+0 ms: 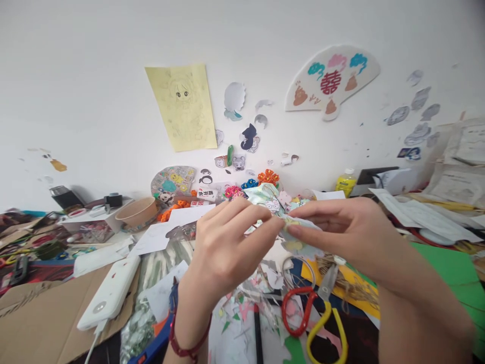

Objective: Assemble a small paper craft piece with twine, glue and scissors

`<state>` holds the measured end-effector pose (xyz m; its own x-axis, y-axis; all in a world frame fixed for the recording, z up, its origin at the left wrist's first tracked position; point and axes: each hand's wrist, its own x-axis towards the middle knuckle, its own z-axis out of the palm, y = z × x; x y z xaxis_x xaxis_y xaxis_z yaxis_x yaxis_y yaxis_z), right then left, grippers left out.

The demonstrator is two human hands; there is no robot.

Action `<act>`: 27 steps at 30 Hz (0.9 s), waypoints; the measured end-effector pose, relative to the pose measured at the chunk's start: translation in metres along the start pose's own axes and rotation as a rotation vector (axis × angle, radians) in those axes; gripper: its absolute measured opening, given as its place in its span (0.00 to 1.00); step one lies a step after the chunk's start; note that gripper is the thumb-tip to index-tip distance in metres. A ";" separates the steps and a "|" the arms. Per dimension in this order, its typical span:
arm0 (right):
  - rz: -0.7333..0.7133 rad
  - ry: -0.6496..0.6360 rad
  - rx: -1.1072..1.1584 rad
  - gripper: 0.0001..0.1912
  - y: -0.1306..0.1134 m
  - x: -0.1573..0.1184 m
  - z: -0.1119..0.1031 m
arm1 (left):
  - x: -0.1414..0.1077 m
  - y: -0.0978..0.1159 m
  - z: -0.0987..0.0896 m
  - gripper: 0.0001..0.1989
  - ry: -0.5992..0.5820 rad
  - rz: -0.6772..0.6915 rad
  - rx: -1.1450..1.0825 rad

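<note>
My left hand (231, 247) is raised over the middle of the table, back towards me, thumb and index finger pinched at the left edge of a pale blue paper cutout (305, 245) with yellowish patches. From the other side my right hand (348, 225) grips the same cutout between thumb and fingers. Part of the cutout is hidden behind the fingertips. Below the hands lie scissors with red and yellow handle loops (329, 333), blades pointing away. Paper scraps (242, 313) in pink, green and white are scattered beneath, beside a dark pen-like stick (258, 333).
At left, a white power bank (109, 293) with a cable rests on cardboard (41, 313). Behind it stands a tan bowl (136, 215). A green sheet (447, 273) lies at right, and a yellow bottle (345, 183) stands near the wall. Clutter surrounds the hands.
</note>
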<state>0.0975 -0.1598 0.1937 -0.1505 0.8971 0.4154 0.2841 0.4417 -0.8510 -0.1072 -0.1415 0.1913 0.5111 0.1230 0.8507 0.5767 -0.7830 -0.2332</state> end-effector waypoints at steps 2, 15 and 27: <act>-0.012 0.012 -0.020 0.15 0.000 -0.001 0.000 | 0.001 0.000 0.000 0.09 0.005 0.016 0.028; -0.044 0.004 -0.006 0.14 -0.001 -0.003 0.001 | 0.002 0.001 0.008 0.07 0.130 0.119 0.105; -0.111 0.013 -0.068 0.07 -0.002 -0.001 0.001 | 0.002 0.000 0.004 0.09 0.069 0.076 0.018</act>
<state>0.0964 -0.1616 0.1944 -0.1727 0.8423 0.5105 0.3303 0.5378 -0.7756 -0.1034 -0.1391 0.1913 0.5088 0.0211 0.8606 0.5500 -0.7771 -0.3061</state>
